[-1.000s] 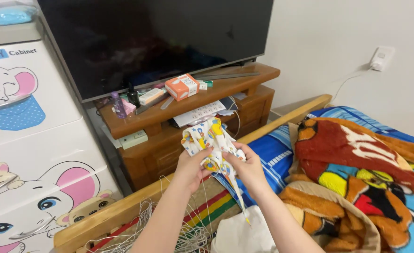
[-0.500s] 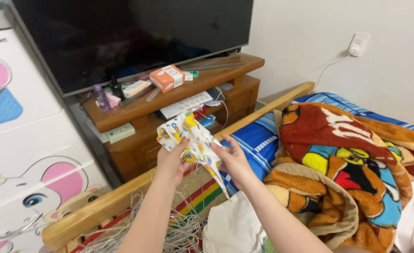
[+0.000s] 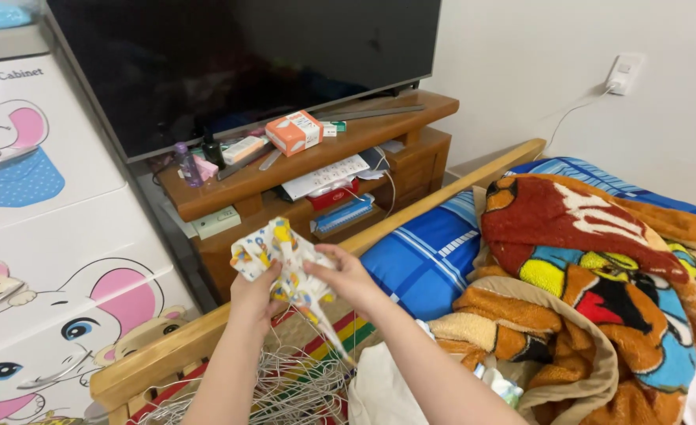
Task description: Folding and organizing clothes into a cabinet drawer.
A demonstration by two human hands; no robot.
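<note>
Both my hands grip a small white cloth garment [image 3: 279, 250] printed with yellow, blue and orange shapes. My left hand [image 3: 255, 293] pinches its lower left part. My right hand [image 3: 340, 275] holds its right side, and a thin strip of the cloth hangs down from there. The garment is bunched and held above the wooden bed rail [image 3: 206, 334]. Under my forearms lies a tangle of thin wire hangers [image 3: 285, 389] on a striped mat.
A wooden TV stand [image 3: 309, 169] with a black screen [image 3: 230, 63], an orange box [image 3: 294, 132] and small bottles is ahead. A white cartoon-printed drawer cabinet [image 3: 57, 228] stands left. A colourful blanket [image 3: 592, 267] and a blue striped pillow [image 3: 427, 256] lie on the bed at right.
My hands and the garment have moved down and to the left, closer to the bed rail and the hangers. The cloth is more bunched between my hands.
</note>
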